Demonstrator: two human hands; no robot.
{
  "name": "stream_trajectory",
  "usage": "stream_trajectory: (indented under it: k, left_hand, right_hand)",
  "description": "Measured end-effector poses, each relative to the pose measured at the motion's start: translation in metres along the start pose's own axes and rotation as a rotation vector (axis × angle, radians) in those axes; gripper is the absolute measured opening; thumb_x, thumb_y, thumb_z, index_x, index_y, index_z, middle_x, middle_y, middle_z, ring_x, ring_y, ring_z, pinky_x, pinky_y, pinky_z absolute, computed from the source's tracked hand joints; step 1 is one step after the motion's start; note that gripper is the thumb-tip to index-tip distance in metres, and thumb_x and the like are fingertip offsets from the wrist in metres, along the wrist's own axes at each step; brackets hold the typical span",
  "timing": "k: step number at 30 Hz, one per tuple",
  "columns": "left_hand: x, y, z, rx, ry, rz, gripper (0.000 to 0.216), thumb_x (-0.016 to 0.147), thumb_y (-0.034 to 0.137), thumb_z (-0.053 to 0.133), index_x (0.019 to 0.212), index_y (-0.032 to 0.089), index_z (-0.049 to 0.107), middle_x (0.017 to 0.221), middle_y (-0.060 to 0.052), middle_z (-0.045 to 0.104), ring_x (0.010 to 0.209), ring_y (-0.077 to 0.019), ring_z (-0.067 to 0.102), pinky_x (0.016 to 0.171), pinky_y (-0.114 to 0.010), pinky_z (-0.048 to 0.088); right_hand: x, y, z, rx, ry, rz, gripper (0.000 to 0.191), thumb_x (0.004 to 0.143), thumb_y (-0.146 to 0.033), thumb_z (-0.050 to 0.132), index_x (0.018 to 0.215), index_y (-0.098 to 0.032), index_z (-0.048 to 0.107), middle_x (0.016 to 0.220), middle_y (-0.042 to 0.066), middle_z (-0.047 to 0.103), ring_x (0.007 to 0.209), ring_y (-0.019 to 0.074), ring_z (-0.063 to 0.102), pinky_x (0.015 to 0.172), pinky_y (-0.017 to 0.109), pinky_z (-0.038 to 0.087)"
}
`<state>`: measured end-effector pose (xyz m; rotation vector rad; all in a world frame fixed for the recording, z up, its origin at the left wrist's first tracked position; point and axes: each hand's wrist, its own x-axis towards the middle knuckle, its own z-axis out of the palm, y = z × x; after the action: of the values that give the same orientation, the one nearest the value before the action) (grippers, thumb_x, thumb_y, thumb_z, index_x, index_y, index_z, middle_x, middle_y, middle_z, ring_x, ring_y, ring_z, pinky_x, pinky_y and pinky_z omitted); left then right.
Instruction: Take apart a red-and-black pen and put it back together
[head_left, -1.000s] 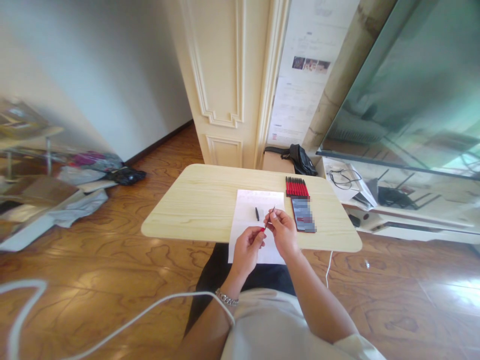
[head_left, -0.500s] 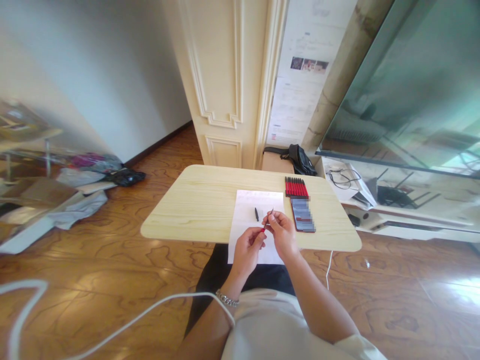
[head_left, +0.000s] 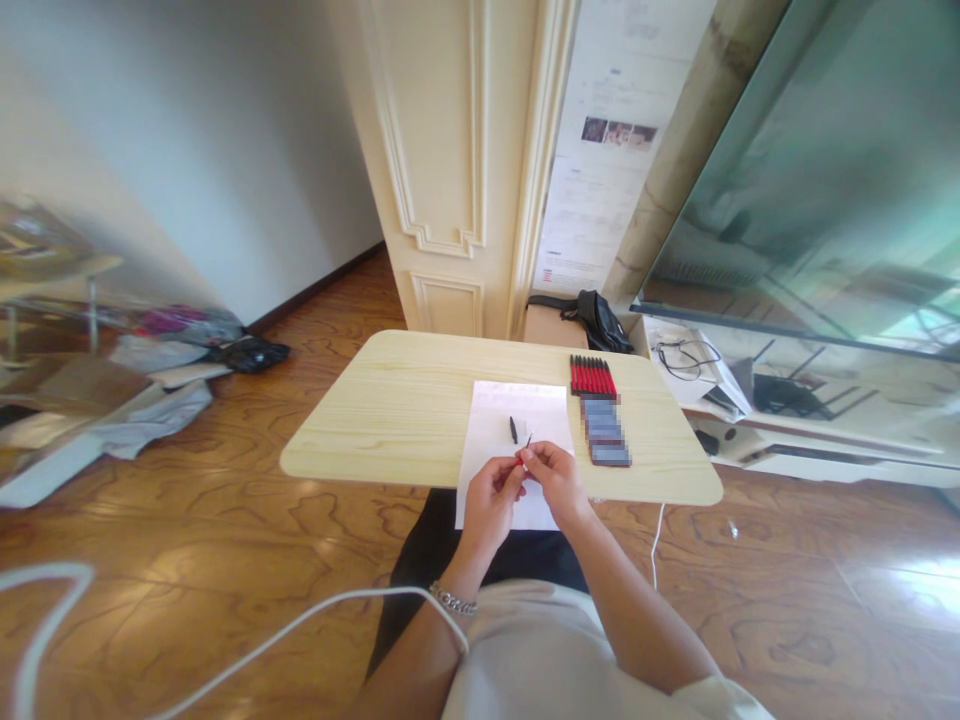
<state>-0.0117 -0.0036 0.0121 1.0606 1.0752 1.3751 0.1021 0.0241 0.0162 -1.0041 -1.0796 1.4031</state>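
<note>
Wood-plank floor, pale wooden table [head_left: 390, 420] ahead. White paper sheet [head_left: 495, 430] at near edge, small black cap [head_left: 514, 429] on it. Left hand [head_left: 491, 497] and right hand [head_left: 551, 478] meet over sheet, both grips pinched on thin red pen [head_left: 523, 450]. Row of red-black pens [head_left: 593, 376] at table's right.

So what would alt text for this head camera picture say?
Both hands, left hand and right hand, pinch a thin red pen over a white sheet on a pale wooden table. A black cap lies on the sheet; a row of red pens sits right.
</note>
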Motion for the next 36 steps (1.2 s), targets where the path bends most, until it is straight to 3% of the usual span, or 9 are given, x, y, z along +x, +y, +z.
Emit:
stream_trajectory:
  k: [4, 8, 11, 14, 17, 20, 24, 28, 36]
  left_hand:
    - [0.001, 0.0, -0.003, -0.036, 0.014, -0.015, 0.034, 0.077, 0.043, 0.063, 0.095, 0.014, 0.062, 0.075, -0.004, 0.066, 0.058, -0.0113, 0.057, 0.055, -0.024, 0.044]
    - [0.002, 0.001, -0.004, -0.04, 0.034, -0.048, 0.033, 0.076, 0.042, 0.064, 0.093, 0.015, 0.061, 0.075, -0.004, 0.065, 0.059, -0.0111, 0.058, 0.055, -0.023, 0.044]
    - [0.002, 0.003, -0.005, -0.023, 0.044, -0.057, 0.032, 0.077, 0.042, 0.063, 0.093, 0.015, 0.061, 0.076, -0.004, 0.065, 0.059, -0.0109, 0.058, 0.053, -0.022, 0.043]
    - [0.001, 0.004, -0.008, -0.013, 0.052, -0.062, 0.033, 0.077, 0.042, 0.063, 0.093, 0.015, 0.061, 0.076, -0.005, 0.065, 0.059, -0.0112, 0.058, 0.053, -0.022, 0.043]
    - [0.001, 0.005, -0.01, -0.014, 0.077, -0.04, 0.034, 0.075, 0.044, 0.064, 0.092, 0.014, 0.062, 0.076, -0.005, 0.066, 0.06, -0.0118, 0.059, 0.054, -0.023, 0.044]
    - [0.001, 0.006, -0.011, -0.008, 0.079, -0.031, 0.034, 0.076, 0.044, 0.063, 0.093, 0.014, 0.061, 0.076, -0.005, 0.066, 0.06, -0.0115, 0.059, 0.054, -0.023, 0.044]
    - [0.0, 0.006, -0.009, -0.017, 0.051, -0.043, 0.033, 0.076, 0.043, 0.063, 0.093, 0.014, 0.061, 0.075, -0.004, 0.065, 0.059, -0.011, 0.058, 0.054, -0.022, 0.044]
    - [-0.001, 0.005, -0.004, -0.051, 0.033, -0.037, 0.033, 0.075, 0.043, 0.064, 0.093, 0.015, 0.061, 0.075, -0.003, 0.065, 0.059, -0.011, 0.058, 0.057, -0.023, 0.045]
    - [-0.003, 0.008, -0.001, -0.041, 0.007, -0.037, 0.032, 0.075, 0.04, 0.065, 0.093, 0.014, 0.061, 0.076, -0.003, 0.065, 0.06, -0.0107, 0.058, 0.058, -0.024, 0.045]
  right_hand:
    - [0.014, -0.012, -0.013, -0.166, -0.148, 0.0, 0.031, 0.076, -0.045, 0.063, 0.089, -0.017, 0.065, 0.082, 0.005, 0.066, 0.071, 0.0159, 0.06, 0.064, 0.029, 0.048]
    - [0.05, -0.018, -0.024, -0.705, 0.08, -0.112, 0.026, 0.081, -0.04, 0.056, 0.088, -0.017, 0.067, 0.087, 0.006, 0.067, 0.079, 0.0173, 0.059, 0.073, 0.03, 0.044]
    - [0.072, -0.014, -0.022, -1.095, 0.107, -0.036, 0.023, 0.079, -0.037, 0.058, 0.088, -0.018, 0.067, 0.091, 0.009, 0.067, 0.085, 0.0202, 0.06, 0.077, 0.031, 0.042]
    - [0.081, -0.007, -0.016, -1.319, 0.105, 0.04, 0.025, 0.081, -0.037, 0.054, 0.09, -0.017, 0.067, 0.099, 0.013, 0.066, 0.09, 0.0234, 0.06, 0.076, 0.032, 0.04]
    - [0.084, -0.003, -0.013, -1.386, 0.104, 0.05, 0.024, 0.084, -0.033, 0.05, 0.088, -0.015, 0.066, 0.099, 0.016, 0.065, 0.091, 0.024, 0.059, 0.075, 0.032, 0.039]
    - [0.085, -0.002, -0.017, -1.224, 0.091, 0.017, 0.02, 0.081, -0.029, 0.051, 0.084, -0.014, 0.065, 0.09, 0.013, 0.066, 0.085, 0.0211, 0.059, 0.073, 0.03, 0.039]
    - [0.074, -0.009, -0.02, -0.627, 0.03, -0.009, 0.024, 0.078, -0.03, 0.053, 0.094, -0.016, 0.064, 0.074, 0.004, 0.063, 0.065, 0.0138, 0.054, 0.059, 0.025, 0.039]
    - [0.052, -0.028, -0.015, -0.16, -0.042, -0.038, 0.03, 0.076, -0.038, 0.058, 0.099, -0.019, 0.064, 0.075, 0.002, 0.059, 0.063, 0.0111, 0.051, 0.052, 0.022, 0.036]
    - [0.034, -0.047, -0.009, 0.05, 0.042, -0.05, 0.029, 0.071, -0.038, 0.068, 0.091, -0.017, 0.063, 0.08, 0.004, 0.062, 0.064, 0.0101, 0.05, 0.052, 0.021, 0.037]
